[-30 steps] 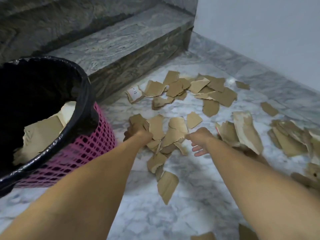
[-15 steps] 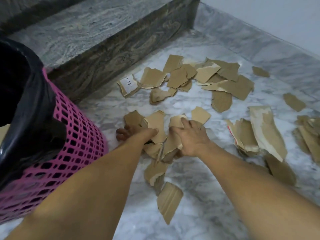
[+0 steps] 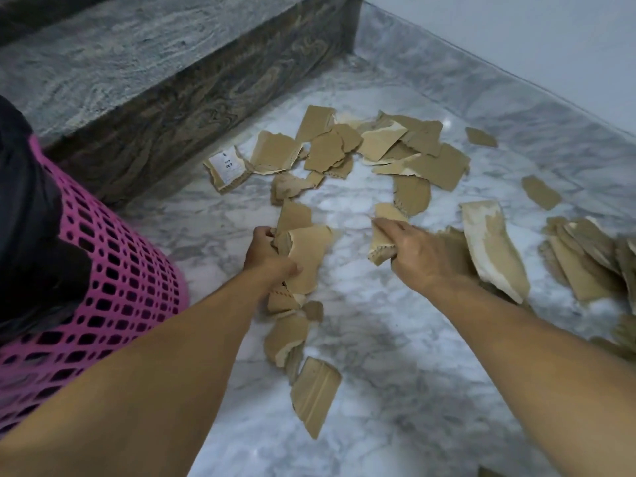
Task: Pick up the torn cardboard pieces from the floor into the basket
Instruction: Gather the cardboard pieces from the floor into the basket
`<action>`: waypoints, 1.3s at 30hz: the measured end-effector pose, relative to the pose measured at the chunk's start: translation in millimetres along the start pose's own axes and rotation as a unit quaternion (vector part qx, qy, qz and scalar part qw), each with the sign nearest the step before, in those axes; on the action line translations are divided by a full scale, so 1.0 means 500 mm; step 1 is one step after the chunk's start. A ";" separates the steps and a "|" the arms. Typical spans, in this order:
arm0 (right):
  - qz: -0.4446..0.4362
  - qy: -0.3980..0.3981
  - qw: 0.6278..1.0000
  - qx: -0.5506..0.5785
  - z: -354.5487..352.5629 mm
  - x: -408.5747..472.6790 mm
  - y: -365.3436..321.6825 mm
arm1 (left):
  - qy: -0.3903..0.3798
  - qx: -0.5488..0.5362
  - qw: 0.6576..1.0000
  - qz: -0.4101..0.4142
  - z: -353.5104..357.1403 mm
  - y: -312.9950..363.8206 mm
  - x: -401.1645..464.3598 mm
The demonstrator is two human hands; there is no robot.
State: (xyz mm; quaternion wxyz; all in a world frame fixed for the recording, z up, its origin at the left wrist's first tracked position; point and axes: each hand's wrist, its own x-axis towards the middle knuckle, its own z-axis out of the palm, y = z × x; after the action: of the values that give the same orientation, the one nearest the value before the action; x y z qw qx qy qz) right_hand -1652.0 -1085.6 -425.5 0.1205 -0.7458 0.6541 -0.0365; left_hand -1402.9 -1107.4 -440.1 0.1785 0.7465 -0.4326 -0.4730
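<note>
Torn brown cardboard pieces (image 3: pixel 406 149) lie scattered over the marble floor. My left hand (image 3: pixel 265 249) grips a bunch of pieces (image 3: pixel 306 256) near the middle, lifted a little off the floor. My right hand (image 3: pixel 420 256) holds a smaller piece (image 3: pixel 380 235) to the right of them. The pink mesh basket (image 3: pixel 113 294) with a black bag liner (image 3: pixel 31 215) stands at the left edge, its opening out of view. More pieces lie under my left forearm, among them a ribbed one (image 3: pixel 315 394).
A dark stone step (image 3: pixel 192 98) runs behind the basket and the far pieces. A grey wall (image 3: pixel 516 36) with a marble skirting closes the right side. Another heap of cardboard (image 3: pixel 585 259) lies at the right edge.
Both hands closed on cardboard from the middle pile and lifted it apart, left hand leftward, right hand rightward. The view dipped, so the basket's opening slid out of sight.
</note>
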 end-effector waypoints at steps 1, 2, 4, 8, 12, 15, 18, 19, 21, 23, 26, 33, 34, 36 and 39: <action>0.011 0.021 1.000 0.002 -0.008 -0.006 0.015 | -0.028 0.002 1.000 -0.002 -0.001 0.003 -0.005; 0.019 0.044 0.999 0.000 -0.015 -0.016 0.028 | -0.061 0.000 0.998 -0.009 -0.004 0.004 -0.012; 0.031 0.089 0.995 -0.015 -0.019 -0.035 0.052 | -0.127 0.000 0.992 -0.019 -0.012 0.004 -0.027; 0.049 0.000 0.995 -0.082 -0.006 -0.068 0.068 | -0.145 0.111 0.983 -0.003 -0.012 -0.003 -0.064; 0.063 -0.200 0.977 -0.048 0.015 -0.097 0.086 | -0.091 0.349 0.932 -0.027 0.015 -0.025 -0.112; 0.147 -0.144 0.977 0.053 0.010 -0.106 0.114 | 0.003 0.305 0.943 -0.132 0.059 -0.044 -0.162; 0.285 -0.006 0.956 0.073 0.000 -0.104 0.151 | 0.092 0.196 0.955 -0.203 0.101 -0.064 -0.189; 0.347 0.009 0.934 0.086 -0.003 -0.102 0.165 | 0.103 0.180 0.952 -0.225 0.114 -0.070 -0.194; 0.462 0.000 0.874 0.150 -0.010 -0.097 0.192 | 0.110 0.182 0.943 -0.257 0.132 -0.076 -0.196; 0.517 -0.027 0.835 0.189 -0.010 -0.091 0.214 | 0.108 0.185 0.943 -0.253 0.144 -0.079 -0.186; 0.521 -0.046 0.838 0.157 0.002 -0.086 0.205 | 0.082 0.174 0.954 -0.229 0.151 -0.080 -0.164; 0.542 0.021 0.771 0.333 0.000 -0.062 0.185 | 0.113 0.159 0.971 -0.136 0.178 -0.044 -0.154; 0.539 0.010 0.759 0.366 -0.005 -0.060 0.186 | 0.106 0.159 0.975 -0.110 0.179 -0.047 -0.148; 0.518 -0.014 0.750 0.412 -0.011 -0.061 0.185 | 0.093 0.132 0.983 -0.083 0.176 -0.049 -0.140; 0.487 0.003 0.720 0.494 -0.020 -0.060 0.189 | 0.069 0.074 0.991 -0.084 0.159 -0.044 -0.134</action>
State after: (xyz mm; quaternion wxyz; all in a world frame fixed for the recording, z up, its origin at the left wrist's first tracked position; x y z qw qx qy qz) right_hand -1749.7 -1068.3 -434.1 0.4713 -0.1593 0.8166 -0.2928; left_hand -1472.5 -1029.2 -456.9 0.1122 0.8223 -0.3888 -0.4001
